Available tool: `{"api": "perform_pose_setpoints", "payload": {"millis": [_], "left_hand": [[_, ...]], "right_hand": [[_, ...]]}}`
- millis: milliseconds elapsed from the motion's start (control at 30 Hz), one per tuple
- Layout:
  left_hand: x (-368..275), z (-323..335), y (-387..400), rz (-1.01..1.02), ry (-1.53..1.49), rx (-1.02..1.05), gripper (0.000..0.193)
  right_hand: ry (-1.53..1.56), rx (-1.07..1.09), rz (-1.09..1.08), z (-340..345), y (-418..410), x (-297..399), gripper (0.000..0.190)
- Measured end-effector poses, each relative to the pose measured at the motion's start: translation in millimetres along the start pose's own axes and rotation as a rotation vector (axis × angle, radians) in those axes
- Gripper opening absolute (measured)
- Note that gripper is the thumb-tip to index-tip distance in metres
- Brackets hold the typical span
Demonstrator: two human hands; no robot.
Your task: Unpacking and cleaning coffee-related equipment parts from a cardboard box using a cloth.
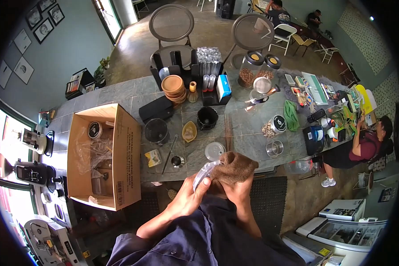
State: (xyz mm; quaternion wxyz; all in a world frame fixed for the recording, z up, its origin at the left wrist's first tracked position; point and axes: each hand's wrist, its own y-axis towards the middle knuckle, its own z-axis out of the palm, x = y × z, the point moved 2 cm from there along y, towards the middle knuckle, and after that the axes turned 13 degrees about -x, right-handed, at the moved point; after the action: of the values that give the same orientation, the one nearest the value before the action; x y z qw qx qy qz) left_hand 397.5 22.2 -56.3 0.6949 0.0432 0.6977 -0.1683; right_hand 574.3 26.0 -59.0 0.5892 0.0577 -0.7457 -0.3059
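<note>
My left hand [190, 196] grips a clear round plastic piece [202, 173], a lid or shallow container, tilted on its edge. A brown cloth [238, 165] is in my right hand [240, 191], bunched up against the clear piece; it covers most of those fingers. Just past the cloth, a translucent round lid [215, 151] lies flat on the grey tiled counter [193, 171]. Left of it are a small metal item [177, 161] with a dark centre, a thin dark stick [169, 154] and a yellow-and-white packet [153, 158].
An open cardboard box [128, 159] stands at left, holding plastic wrap and a jar. Farther back are a black cup [207, 118], stacked wooden coasters [173, 85], a bamboo whisk [193, 92] and a black organizer [216, 99]. A jar [274, 126] stands right. A person [365, 146] stands far right.
</note>
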Motion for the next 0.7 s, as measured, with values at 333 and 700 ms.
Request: {"api": "perform_pose_setpoints", "payload": {"millis": [333,700], "left_hand": [[0.0,38.1,33.3,0.190,-0.351,-0.156,0.104],[0.6,36.0,39.1,0.087,-0.645,-0.500,0.104]], "right_hand": [[0.003,-0.047,0.069,-13.8,33.3,-0.7,0.025],[0.233,0.130,-0.148,-24.9,72.0,26.9,0.014]]}}
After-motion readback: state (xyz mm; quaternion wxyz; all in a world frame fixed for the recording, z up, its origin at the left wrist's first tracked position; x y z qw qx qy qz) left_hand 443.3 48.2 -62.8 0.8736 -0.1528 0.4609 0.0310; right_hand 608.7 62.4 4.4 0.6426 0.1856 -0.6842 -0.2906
